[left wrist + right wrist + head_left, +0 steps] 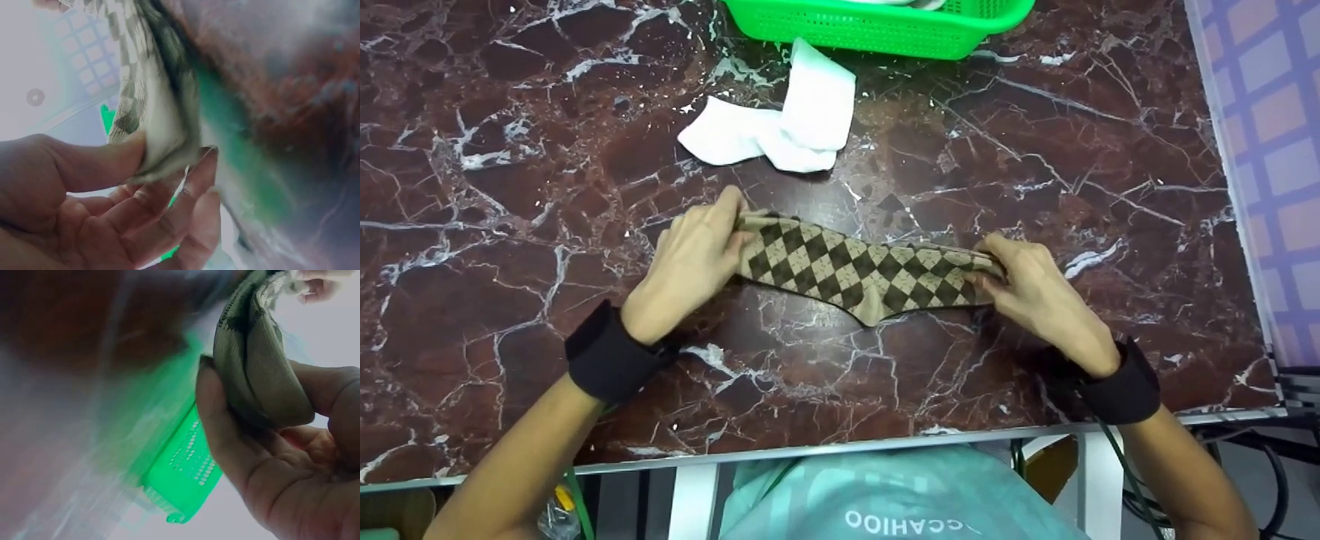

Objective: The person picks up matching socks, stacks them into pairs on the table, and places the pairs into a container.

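Observation:
A beige and dark brown diamond-patterned sock (847, 262) stretches sideways between both hands in the head view, its beige heel pointing toward the person. My left hand (694, 244) pinches its left end between thumb and fingers. At the right end, my right hand (1027, 281) grips the fabric the same way. Up close in the left wrist view, the thumb (107, 160) presses on the pale edge of the sock (163, 112). The right wrist view has folded layers of the sock (259, 371) between thumb and fingers.
A crumpled white sock (810, 112) lies on the dark red marbled table (547, 172) beyond the hands. Behind it stands a green perforated basket (855, 34) with white items inside. The table's front edge (840, 446) runs close to the person's teal shirt (900, 495).

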`<state>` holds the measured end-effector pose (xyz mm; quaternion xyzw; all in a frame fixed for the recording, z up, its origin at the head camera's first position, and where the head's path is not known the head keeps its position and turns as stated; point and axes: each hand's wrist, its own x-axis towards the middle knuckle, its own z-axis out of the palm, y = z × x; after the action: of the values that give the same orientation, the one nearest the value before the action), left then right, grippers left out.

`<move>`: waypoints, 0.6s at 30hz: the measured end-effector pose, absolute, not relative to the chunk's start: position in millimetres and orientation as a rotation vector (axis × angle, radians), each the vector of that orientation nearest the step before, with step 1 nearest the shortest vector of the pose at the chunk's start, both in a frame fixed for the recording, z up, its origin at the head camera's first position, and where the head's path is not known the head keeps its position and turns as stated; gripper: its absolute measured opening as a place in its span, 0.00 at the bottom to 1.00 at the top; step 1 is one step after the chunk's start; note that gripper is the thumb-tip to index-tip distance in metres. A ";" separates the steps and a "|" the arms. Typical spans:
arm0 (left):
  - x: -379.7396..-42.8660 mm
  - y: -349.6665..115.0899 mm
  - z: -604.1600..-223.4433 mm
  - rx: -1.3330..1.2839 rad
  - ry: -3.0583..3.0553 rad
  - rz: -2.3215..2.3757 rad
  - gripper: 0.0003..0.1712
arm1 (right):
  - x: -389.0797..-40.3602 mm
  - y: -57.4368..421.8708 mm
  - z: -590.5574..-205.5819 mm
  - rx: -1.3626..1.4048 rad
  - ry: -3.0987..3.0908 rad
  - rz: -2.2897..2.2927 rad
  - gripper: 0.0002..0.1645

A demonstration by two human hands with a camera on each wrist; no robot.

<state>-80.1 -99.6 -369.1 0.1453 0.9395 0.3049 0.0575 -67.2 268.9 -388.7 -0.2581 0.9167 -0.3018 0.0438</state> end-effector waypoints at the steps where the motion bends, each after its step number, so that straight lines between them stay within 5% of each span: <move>1: -82.6 -99.4 -368.4 0.472 2.865 0.970 0.06 | -67.2 267.1 -386.3 -0.805 2.799 -0.936 0.11; 18: -161.0 -76.4 -323.6 0.891 3.043 1.360 0.06 | -139.0 249.1 -328.3 -0.994 2.864 -1.209 0.17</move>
<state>-161.0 -76.4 -323.6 0.2552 0.8715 0.3896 -0.1535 -139.0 249.1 -328.3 -0.3041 0.8759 -0.3697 -0.0613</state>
